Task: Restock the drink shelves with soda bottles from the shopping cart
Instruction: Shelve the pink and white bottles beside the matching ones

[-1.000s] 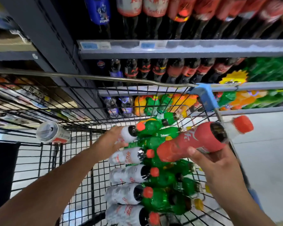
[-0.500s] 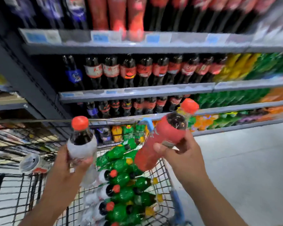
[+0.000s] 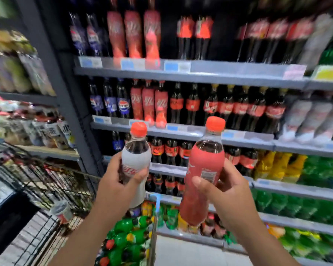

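Soda bottles stand cap-up in both hands, side by side and apart. The white-labelled bottle (image 3: 136,160) is in the left hand (image 3: 119,186), whose fingers (image 3: 114,163) curl round its lower body with the thumb across the label. The red-labelled bottle (image 3: 204,169), tilted slightly, is in the right hand (image 3: 227,191), gripped about its middle with the thumb over the front. Both forearms reach forward and upward. Below them, green bottles (image 3: 127,237) lie in the shopping cart (image 3: 52,191). Beyond, the drink shelves (image 3: 200,73) carry blurred rows of cola bottles.
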Action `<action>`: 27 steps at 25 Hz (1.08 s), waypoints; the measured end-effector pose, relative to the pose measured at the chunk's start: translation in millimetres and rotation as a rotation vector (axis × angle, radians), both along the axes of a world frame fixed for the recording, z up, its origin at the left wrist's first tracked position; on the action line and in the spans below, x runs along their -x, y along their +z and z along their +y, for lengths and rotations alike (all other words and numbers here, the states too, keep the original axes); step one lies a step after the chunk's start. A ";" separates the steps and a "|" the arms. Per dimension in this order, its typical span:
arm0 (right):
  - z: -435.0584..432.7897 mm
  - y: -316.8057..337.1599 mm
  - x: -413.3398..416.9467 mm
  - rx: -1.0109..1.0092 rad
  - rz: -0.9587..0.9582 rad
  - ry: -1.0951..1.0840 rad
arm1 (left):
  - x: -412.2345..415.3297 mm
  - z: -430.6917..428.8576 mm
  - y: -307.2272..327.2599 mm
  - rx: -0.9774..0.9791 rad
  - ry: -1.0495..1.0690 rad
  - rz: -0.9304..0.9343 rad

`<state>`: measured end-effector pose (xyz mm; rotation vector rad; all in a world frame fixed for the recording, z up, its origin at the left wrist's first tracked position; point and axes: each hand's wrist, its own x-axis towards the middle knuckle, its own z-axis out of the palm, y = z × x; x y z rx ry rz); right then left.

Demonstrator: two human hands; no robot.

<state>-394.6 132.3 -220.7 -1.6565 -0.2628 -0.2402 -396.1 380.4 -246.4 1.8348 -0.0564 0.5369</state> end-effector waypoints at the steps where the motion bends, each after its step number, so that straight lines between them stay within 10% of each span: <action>1: -13.2 10.9 -2.2 0.016 -0.011 0.011 | 0.2 -15.0 10.1 0.018 0.015 -0.032; 14: -54.6 131.5 -69.1 -0.004 -0.262 0.007 | -83.8 -70.2 134.9 0.152 0.202 -0.344; 27: -13.6 154.0 -244.4 -0.103 -0.289 0.092 | -240.5 30.1 125.9 0.066 0.240 -0.328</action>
